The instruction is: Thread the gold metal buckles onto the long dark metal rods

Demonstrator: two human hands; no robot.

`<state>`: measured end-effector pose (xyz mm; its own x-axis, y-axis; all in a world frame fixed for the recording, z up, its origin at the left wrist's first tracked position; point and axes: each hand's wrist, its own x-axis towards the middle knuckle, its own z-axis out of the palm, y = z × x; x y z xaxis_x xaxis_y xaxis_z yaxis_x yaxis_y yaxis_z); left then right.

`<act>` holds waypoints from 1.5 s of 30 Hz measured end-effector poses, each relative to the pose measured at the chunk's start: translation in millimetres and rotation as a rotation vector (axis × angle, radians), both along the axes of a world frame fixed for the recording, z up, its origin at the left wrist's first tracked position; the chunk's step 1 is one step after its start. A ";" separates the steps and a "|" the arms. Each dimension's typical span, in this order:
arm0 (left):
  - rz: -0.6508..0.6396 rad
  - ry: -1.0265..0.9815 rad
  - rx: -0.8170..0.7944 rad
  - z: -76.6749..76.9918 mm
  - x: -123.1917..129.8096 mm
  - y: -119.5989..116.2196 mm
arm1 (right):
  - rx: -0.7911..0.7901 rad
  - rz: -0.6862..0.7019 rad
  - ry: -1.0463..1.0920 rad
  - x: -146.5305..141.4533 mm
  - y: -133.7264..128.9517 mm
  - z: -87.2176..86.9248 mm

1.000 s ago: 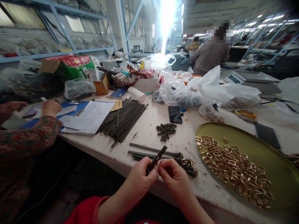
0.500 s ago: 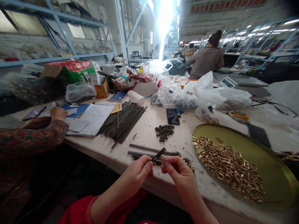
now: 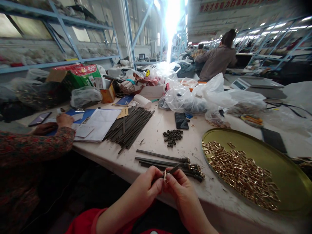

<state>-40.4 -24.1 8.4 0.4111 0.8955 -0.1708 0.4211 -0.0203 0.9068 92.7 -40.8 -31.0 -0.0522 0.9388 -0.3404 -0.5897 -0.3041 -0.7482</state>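
Observation:
Close together at the table's front edge, my left hand [image 3: 151, 182] and my right hand [image 3: 179, 186] both have their fingers closed. A small gold buckle [image 3: 165, 175] is pinched between them, and a dark narrow strap [image 3: 173, 169] sticks out beside it over my right fingers. My left hand grips the strap, whose rest is hidden in the fingers; my right thumb and fingers press at the buckle. Just beyond lie several straps [image 3: 158, 155] with buckles [image 3: 193, 167] on their right ends. On the right, a gold-coloured round tray [image 3: 273, 156] holds a heap of gold buckles [image 3: 240, 172].
A pile of dark loops [image 3: 172, 137] lies near a phone [image 3: 181, 121]. Left of it is a stack of long straps [image 3: 133, 128]. A co-worker's hand [image 3: 64, 120] rests by papers [image 3: 101, 122]. Plastic bags [image 3: 190, 96] crowd the back.
My hands have come together and slightly lower. The buckle, earlier apart from the strap in my right fingers, now sits against the strap, which points further right.

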 end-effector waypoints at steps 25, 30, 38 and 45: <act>0.140 -0.111 -0.229 -17.2 2.3 19.2 | 0.525 0.305 -0.669 30.0 15.4 -4.9; 0.134 -0.108 -0.181 -17.1 4.5 12.8 | 0.523 0.357 -0.668 35.7 17.0 -1.9; 0.125 -0.085 -0.148 -12.8 7.0 4.2 | 0.570 0.306 -0.753 35.8 13.3 7.0; 0.055 -0.028 -0.088 -11.2 4.8 -0.8 | 0.404 0.281 -0.681 35.8 8.1 3.7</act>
<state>-35.6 -24.9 -2.8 0.3670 0.8989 -0.2391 0.3936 0.0829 0.9156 128.4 -32.7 -27.3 -0.2073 0.9780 -0.0225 0.0880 -0.0042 -0.9961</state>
